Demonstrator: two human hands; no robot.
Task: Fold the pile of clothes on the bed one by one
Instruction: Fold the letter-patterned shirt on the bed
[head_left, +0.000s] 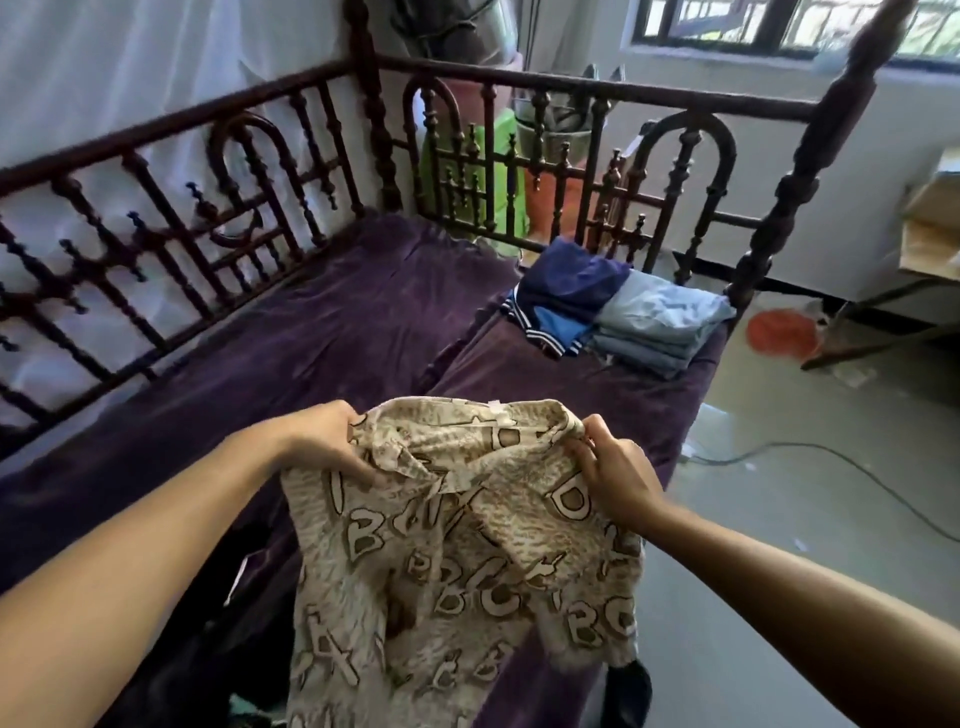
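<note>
A beige garment (457, 561) printed with brown letters hangs in front of me above the purple bed cover (311, 332). My left hand (332, 441) grips its upper left edge and my right hand (613, 467) pinches the upper right edge, holding it spread between them. Its lower part drapes down past the frame's bottom. At the far end of the bed lie folded clothes: a dark blue stack (563, 291) and a light blue stack (660, 322) beside it. Dark cloth (628, 691) shows under the hanging garment at the bottom.
A dark wooden spindle railing (218, 171) runs along the bed's left and far sides, with a post (800, 171) at the far right corner. Right of the bed is grey floor with a cable (831, 457) and an orange round object (782, 332). Buckets stand behind the far rail.
</note>
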